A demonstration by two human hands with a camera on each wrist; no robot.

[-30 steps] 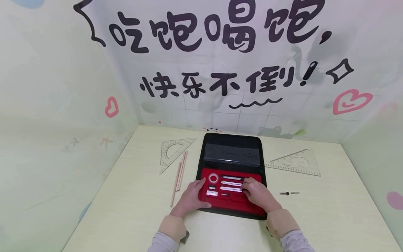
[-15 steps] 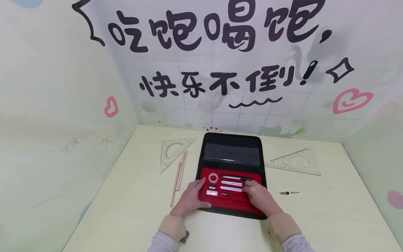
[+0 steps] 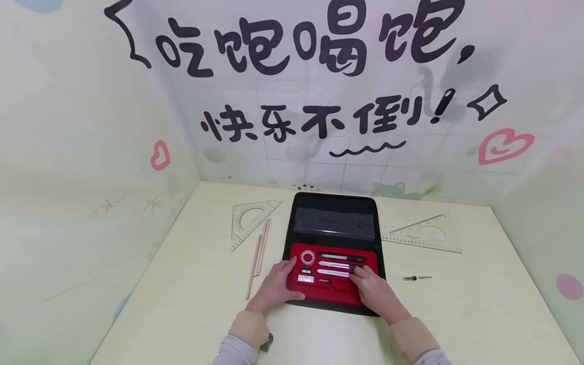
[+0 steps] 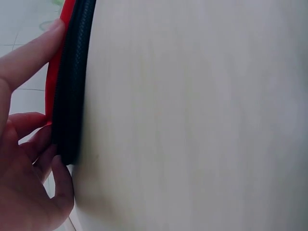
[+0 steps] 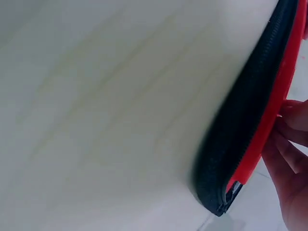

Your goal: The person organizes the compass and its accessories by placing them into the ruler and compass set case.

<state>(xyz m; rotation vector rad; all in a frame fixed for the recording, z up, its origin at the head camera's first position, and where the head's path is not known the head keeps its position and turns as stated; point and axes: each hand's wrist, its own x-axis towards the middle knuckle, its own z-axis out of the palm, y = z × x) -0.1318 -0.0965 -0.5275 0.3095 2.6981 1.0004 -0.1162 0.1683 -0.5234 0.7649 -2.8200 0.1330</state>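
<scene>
A black zip case (image 3: 335, 196) lies open in the middle of the tabletop (image 3: 479, 304), its lid close to the far edge. The left hand (image 3: 276, 284) holds the case's near left corner, thumb on the near side and fingers round the left side. The right hand (image 3: 374, 291) has its fingertips at the right end of the lowest long silver tool (image 3: 332, 272), which lies in the red tray (image 3: 326, 294). I cannot tell if those fingertips pinch it or just press. A crooked push there might make the tool tip up or bump the silver tools just above it. If the left hand let go, a hard push could slide the whole case. The thin pencils (image 3: 253, 268), nearer the tabletop's left edge, could roll if the left arm knocks them. The tiny black piece (image 3: 410, 278), toward the right edge, is loose too, so a careless elbow could send it away.
</scene>
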